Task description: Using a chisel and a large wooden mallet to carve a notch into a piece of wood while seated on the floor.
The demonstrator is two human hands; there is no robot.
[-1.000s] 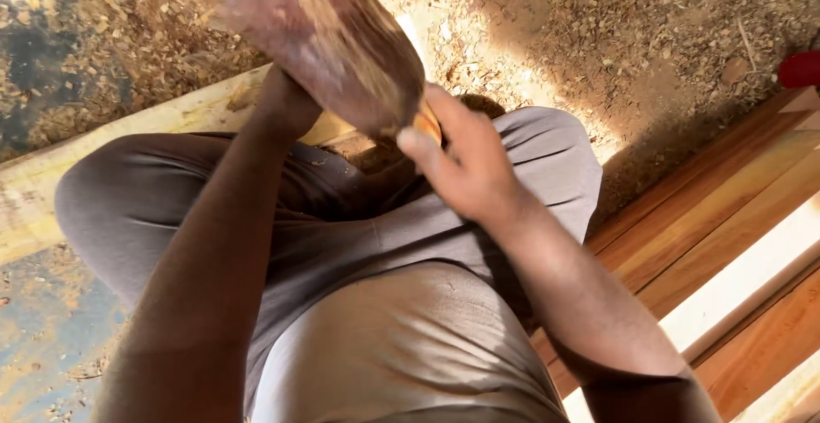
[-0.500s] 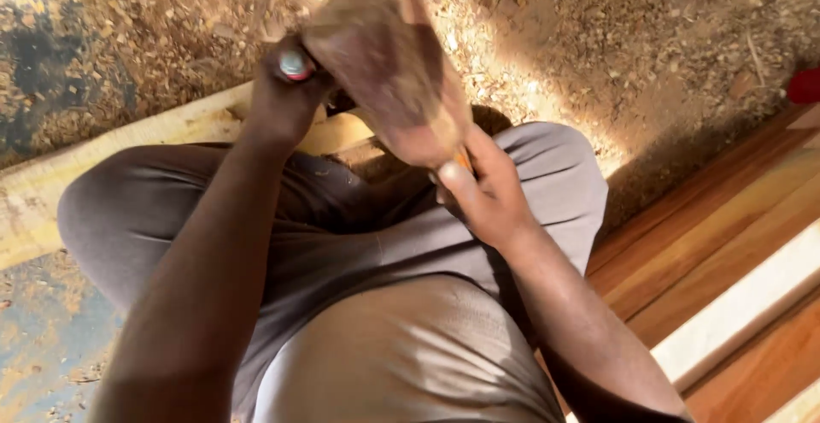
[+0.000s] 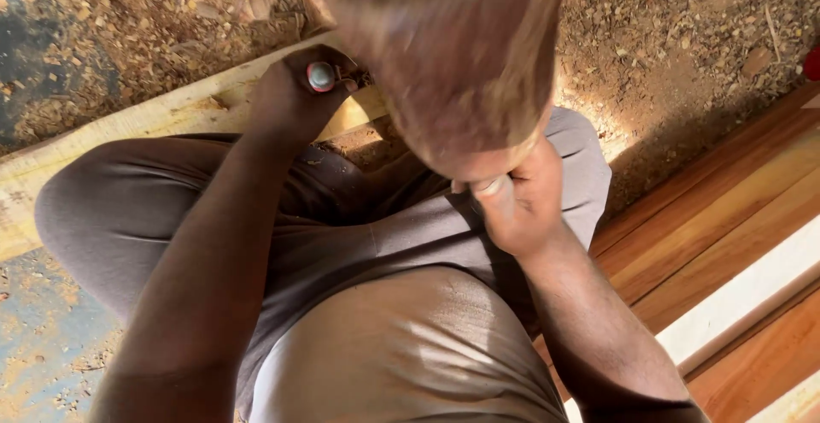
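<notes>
I sit with my knees bent in grey trousers. A thick brown wooden block (image 3: 444, 55) fills the top middle of the view, blurred and close to the camera. My right hand (image 3: 517, 201) grips its lower end, thumb pressed against the wood. My left hand (image 3: 295, 98) is closed around a small tool with a round grey and red end (image 3: 321, 76), beside the block and over a pale plank (image 3: 171, 115). What the tool's other end looks like is hidden.
The pale plank runs across the ground under my legs. Reddish-brown and pale boards (image 3: 726, 243) lie side by side at the right. Sawdust and wood chips (image 3: 683, 38) cover the dirt ground. A red object (image 3: 811, 62) sits at the right edge.
The wooden block has swung up toward the camera and looks larger. My left hand has shifted off the block, showing the small round-ended tool. My right hand stays on the block's lower end.
</notes>
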